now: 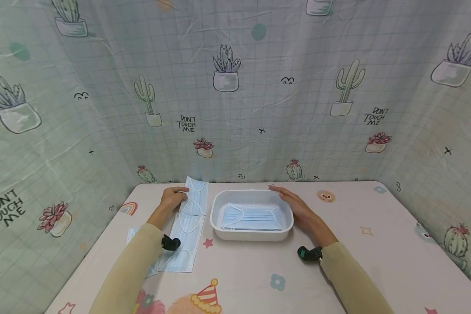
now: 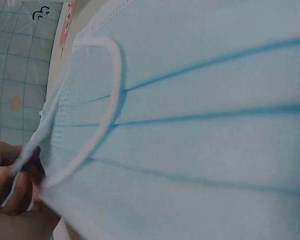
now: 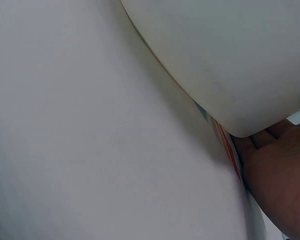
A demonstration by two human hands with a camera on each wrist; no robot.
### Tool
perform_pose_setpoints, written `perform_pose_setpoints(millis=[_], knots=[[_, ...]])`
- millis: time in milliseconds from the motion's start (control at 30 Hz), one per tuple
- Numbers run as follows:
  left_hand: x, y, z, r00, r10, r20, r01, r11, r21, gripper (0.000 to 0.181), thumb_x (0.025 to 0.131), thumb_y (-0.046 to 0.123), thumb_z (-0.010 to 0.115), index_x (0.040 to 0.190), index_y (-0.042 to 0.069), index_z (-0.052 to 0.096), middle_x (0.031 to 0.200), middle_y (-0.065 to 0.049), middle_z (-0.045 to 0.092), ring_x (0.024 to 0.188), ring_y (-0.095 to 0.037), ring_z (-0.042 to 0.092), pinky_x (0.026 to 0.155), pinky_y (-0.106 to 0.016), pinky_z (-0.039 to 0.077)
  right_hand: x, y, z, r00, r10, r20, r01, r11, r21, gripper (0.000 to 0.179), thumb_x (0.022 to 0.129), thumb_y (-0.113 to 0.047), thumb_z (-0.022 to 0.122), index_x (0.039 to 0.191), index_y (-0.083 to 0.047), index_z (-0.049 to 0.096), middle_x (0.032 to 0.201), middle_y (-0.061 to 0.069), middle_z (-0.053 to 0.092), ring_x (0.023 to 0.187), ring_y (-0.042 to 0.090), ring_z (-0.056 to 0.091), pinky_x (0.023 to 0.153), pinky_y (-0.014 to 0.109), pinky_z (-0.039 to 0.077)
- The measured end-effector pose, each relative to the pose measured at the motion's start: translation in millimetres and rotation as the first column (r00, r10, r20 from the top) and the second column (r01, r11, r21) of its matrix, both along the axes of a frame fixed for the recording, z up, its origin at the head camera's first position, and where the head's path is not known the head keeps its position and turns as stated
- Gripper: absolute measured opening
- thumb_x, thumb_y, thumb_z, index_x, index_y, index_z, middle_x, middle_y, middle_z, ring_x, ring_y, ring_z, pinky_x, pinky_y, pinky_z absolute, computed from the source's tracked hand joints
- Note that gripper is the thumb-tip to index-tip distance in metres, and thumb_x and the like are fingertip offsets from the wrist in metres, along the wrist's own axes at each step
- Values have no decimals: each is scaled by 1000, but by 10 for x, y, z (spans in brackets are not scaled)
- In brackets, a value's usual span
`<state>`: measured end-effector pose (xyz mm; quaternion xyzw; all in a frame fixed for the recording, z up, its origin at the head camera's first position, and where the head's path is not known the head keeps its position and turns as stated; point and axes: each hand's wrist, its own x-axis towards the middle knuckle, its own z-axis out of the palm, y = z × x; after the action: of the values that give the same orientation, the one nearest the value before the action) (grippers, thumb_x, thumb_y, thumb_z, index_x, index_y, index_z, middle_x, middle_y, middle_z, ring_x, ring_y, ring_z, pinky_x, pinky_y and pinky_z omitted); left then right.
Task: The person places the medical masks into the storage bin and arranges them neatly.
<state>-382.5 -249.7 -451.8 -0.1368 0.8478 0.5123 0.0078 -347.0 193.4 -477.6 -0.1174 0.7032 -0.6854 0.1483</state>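
My left hand pinches the edge of a light-blue pleated face mask, left of a white plastic tub. In the left wrist view, thumb and fingers grip this mask's corner, and a white ear loop curves over its pleats. A second face mask lies just nearer on the table. Part of another mask shows beside the left sleeve. Inside the tub lies a face mask with its loops on top. My right hand rests along the tub's right side, fingers extended past its far corner.
The table wears a pale cover with printed stars, flowers and a rainbow. A curtain with cactus prints rises behind its far edge and along both sides. Each wrist bears a small black camera.
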Motion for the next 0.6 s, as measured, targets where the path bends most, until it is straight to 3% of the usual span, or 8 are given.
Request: perform_pose_setpoints(millis=[100, 167, 233, 400, 600], knots=[[12, 32, 9, 1000, 12, 3, -12, 1000, -12, 41, 94, 9, 67, 135, 6, 67, 127, -15, 64, 102, -24, 60, 86, -36, 56, 3, -1, -3, 1000, 0, -2, 0, 1000, 1, 48, 113, -21, 29, 158, -23, 43, 174, -4, 20, 162, 29, 13, 131, 55, 9], [17, 51, 20, 1000, 17, -3, -17, 1000, -23, 41, 95, 9, 68, 136, 6, 66, 145, -19, 57, 125, -31, 56, 107, -45, 51, 5, 1, -1, 1000, -1, 1, 1, 1000, 9, 48, 113, -21, 29, 158, -24, 43, 174, -5, 20, 162, 29, 13, 131, 55, 9], [27, 63, 30, 999, 27, -17, -28, 999, -28, 41, 94, 5, 68, 135, 5, 66, 149, -21, 54, 136, -35, 51, 117, -50, 43, 9, 6, -1, 1000, 1, 4, -1, 1000, 18, 48, 113, -22, 29, 159, -25, 43, 174, -5, 19, 162, 29, 13, 130, 56, 9], [64, 89, 61, 997, 43, -65, -47, 997, -54, 40, 93, 0, 66, 133, 3, 68, 142, -23, 58, 132, -35, 52, 116, -50, 43, 0, 10, -9, 1000, 8, 3, -8, 1000, 22, 47, 113, -24, 29, 158, -27, 43, 175, -5, 18, 163, 29, 11, 130, 57, 8], [61, 99, 61, 995, 83, -56, -83, 997, 8, 41, 94, 1, 65, 134, 7, 67, 143, -21, 58, 132, -33, 49, 103, -51, 51, -1, 9, -13, 1000, 5, -4, -5, 1000, 5, 47, 113, -22, 29, 158, -24, 44, 174, -4, 19, 163, 28, 10, 131, 56, 6]])
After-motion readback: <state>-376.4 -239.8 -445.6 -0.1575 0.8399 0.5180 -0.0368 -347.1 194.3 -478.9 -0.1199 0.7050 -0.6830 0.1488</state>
